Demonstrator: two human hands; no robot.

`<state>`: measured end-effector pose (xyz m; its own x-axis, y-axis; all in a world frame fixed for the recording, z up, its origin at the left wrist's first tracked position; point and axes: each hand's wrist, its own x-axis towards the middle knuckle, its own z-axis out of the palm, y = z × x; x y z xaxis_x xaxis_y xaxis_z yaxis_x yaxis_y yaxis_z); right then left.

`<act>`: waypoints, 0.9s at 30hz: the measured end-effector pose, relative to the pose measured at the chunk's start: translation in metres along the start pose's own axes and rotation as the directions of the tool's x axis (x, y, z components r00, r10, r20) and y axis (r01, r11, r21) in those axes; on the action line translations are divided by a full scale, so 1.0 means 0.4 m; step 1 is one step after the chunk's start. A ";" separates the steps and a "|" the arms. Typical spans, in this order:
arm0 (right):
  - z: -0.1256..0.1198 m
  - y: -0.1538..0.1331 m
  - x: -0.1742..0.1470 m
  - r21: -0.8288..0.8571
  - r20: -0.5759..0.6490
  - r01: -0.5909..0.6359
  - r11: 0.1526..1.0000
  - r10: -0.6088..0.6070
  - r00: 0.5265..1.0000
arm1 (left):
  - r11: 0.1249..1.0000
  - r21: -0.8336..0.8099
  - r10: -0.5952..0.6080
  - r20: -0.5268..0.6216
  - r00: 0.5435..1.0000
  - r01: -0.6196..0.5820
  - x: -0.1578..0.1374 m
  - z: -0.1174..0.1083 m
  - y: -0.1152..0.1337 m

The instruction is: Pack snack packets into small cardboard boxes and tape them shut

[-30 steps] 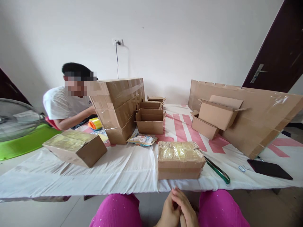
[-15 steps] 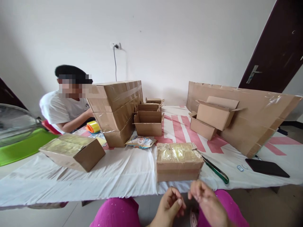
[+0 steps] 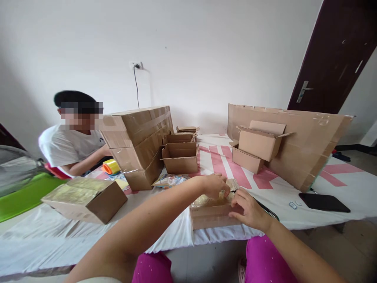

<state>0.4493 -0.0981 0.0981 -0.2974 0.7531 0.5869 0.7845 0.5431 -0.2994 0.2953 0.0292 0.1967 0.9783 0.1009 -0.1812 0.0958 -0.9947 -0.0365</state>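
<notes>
A taped cardboard box (image 3: 212,216) sits at the table's front edge, with shiny tape across its top. My left hand (image 3: 216,184) reaches over that top, fingers bent down and pressed together at the tape. What they pinch, if anything, is too small to make out. At the box's right end is my right hand (image 3: 250,208), its fingers bent and its thumb apart from them by the upper edge. Behind the right hand lies a green-handled tool (image 3: 269,210), partly covered. A printed plastic packet (image 3: 171,181) lies behind my left forearm.
Another taped box (image 3: 85,198) is on the left, near a wall of stacked cartons (image 3: 138,145). Open boxes (image 3: 180,163) stand mid-table. More open boxes (image 3: 259,143) lean by a cardboard panel (image 3: 306,149). A black tablet (image 3: 324,201) lies right. A person (image 3: 73,145) sits left.
Both my hands have gone from above my lap, in front of the table, up and forward onto the taped box. The view has shifted slightly to the right.
</notes>
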 end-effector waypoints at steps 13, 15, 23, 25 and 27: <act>0.010 -0.003 -0.017 0.013 -0.052 0.036 0.999 -0.036 0.998 | 0.996 0.041 0.079 0.031 0.996 -0.080 0.014 0.012 0.003; 0.011 -0.003 -0.018 0.012 -0.055 0.034 0.999 -0.033 0.998 | 0.996 0.051 0.078 0.028 0.997 -0.079 0.014 0.014 0.005; 0.019 0.001 -0.019 0.017 -0.075 0.026 1.000 -0.025 0.997 | 0.990 0.100 0.101 -0.026 0.995 -0.098 0.016 0.030 0.026; 0.021 0.003 -0.020 0.018 -0.078 0.036 0.999 -0.035 0.996 | 0.988 0.128 0.090 -0.034 0.995 -0.085 0.028 0.040 0.032; 0.021 0.004 -0.020 0.011 -0.079 0.043 0.999 -0.042 0.996 | 0.986 0.142 0.091 -0.042 0.995 -0.084 0.042 0.048 0.035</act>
<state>0.4482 -0.1002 0.0866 -0.2862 0.6978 0.6566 0.7646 0.5793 -0.2824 0.3097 0.0174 0.1743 0.9898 0.0090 -0.1424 -0.0142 -0.9869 -0.1608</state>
